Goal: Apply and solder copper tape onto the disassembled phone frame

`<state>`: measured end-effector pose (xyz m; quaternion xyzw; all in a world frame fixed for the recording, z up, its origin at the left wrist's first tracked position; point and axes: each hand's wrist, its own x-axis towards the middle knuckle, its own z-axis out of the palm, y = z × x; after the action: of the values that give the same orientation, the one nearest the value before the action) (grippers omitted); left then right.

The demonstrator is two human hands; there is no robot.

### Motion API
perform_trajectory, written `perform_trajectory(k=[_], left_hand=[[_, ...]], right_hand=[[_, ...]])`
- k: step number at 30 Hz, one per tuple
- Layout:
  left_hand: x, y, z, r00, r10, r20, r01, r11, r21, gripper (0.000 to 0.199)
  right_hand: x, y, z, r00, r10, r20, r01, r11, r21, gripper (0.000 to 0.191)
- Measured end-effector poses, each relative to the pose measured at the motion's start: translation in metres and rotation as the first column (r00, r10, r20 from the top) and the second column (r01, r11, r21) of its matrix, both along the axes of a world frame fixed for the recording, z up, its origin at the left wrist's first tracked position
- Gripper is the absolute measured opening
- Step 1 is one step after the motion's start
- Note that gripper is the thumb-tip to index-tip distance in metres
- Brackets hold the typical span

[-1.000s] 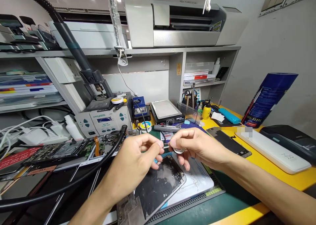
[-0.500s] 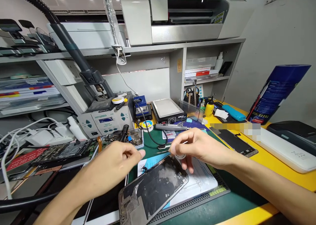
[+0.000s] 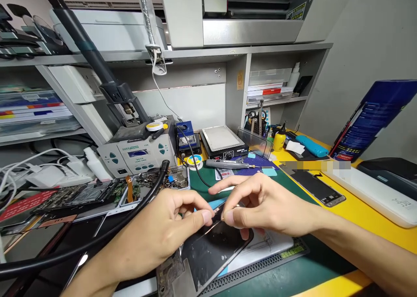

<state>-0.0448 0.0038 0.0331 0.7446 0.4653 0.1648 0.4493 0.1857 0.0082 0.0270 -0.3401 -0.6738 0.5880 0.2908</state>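
Observation:
A dark phone screen assembly [image 3: 216,253], its back scuffed, lies at a slant on a grey mat [image 3: 254,268]. Over its upper part, my left hand [image 3: 182,221] has thumb and index finger pinched together; what they hold, if anything, is too small to make out. Close beside it, my right hand [image 3: 257,206] pinches a thin strand [image 3: 213,227] between thumb and index finger. The fingertips of both hands nearly meet. The strand slopes down to the left above the screen assembly.
Behind the hands stand a grey soldering station [image 3: 140,156], a solder spool [image 3: 194,161] and a black heating plate [image 3: 224,143]. Circuit boards [image 3: 97,193] and a thick black hose [image 3: 143,210] are at the left. Another phone part [image 3: 314,186] lies at the right.
My left hand has moved right and now nearly meets my right hand over the screen assembly. The view has tilted down slightly, and the black hose shows across the left side.

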Motion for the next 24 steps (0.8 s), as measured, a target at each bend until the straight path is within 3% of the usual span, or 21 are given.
perform_trajectory(k=[6, 16, 20, 24], left_hand=[[0.000, -0.005, 0.001, 0.998, -0.004, 0.069, 0.007, 0.999, -0.042, 0.028], [0.006, -0.009, 0.014, 0.998, 0.050, 0.037, -0.040, 0.972, -0.233, 0.037], [0.004, -0.008, 0.004, 0.996, 0.078, 0.051, -0.059, 0.950, -0.308, 0.045], [0.000, -0.007, -0.007, 0.990, 0.137, 0.032, -0.125, 0.962, -0.242, 0.051]], right_hand=[[-0.008, -0.001, -0.004, 0.999, -0.026, 0.042, 0.032, 0.988, -0.148, 0.012], [-0.007, -0.007, -0.001, 0.999, -0.046, 0.006, 0.047, 0.987, -0.153, 0.009], [-0.006, -0.009, -0.001, 0.998, -0.068, -0.006, 0.066, 0.987, -0.143, 0.010], [-0.006, -0.008, -0.001, 0.997, -0.076, 0.005, 0.076, 0.988, -0.133, 0.011]])
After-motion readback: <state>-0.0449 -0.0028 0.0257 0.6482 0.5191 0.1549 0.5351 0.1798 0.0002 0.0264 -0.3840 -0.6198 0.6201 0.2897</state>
